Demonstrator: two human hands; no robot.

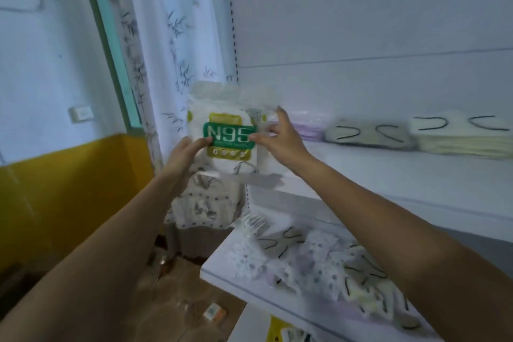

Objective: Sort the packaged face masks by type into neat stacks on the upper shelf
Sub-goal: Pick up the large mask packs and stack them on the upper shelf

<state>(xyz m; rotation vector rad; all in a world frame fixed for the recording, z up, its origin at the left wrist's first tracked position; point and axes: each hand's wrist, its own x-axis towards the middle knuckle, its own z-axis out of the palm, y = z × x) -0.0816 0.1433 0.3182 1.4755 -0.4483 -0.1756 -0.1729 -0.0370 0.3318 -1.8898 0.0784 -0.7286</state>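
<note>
Upper shelf (388, 172): white, runs from frame centre to the right edge. It carries three flat piles in a row against the back panel, each one type only, which fits the sorting rule.

Lower shelf (219, 261): holds the loose heap (319, 258) of unsorted packs, mixed patterned, lilac and cream pieces with dark ear loops, overlapping at all angles. Judged to be the supply pile, with much left to sort.

Cream stack (460, 139): far right, tallest, edges roughly squared. Grey stack (369, 133): just beside it to the left, lower. Lilac stack (308, 128): further left, partly hidden behind the right hand.

N95 pack (227, 130): clear bag with a green and gold label, held upright in the air at the shelf's left end, label facing the camera. It is not touching the shelf. Upright and label-forward suits reading the type before placing; no N95 pile shows on the shelf, so the bare left end looks the likely spot.

Left hand (184, 155): grips the pack's lower left edge, thumb on the front.

Right hand (280, 133): pinches the right edge beside the label, index finger raised. Two-sided grip keeps the floppy bag flat
</note>
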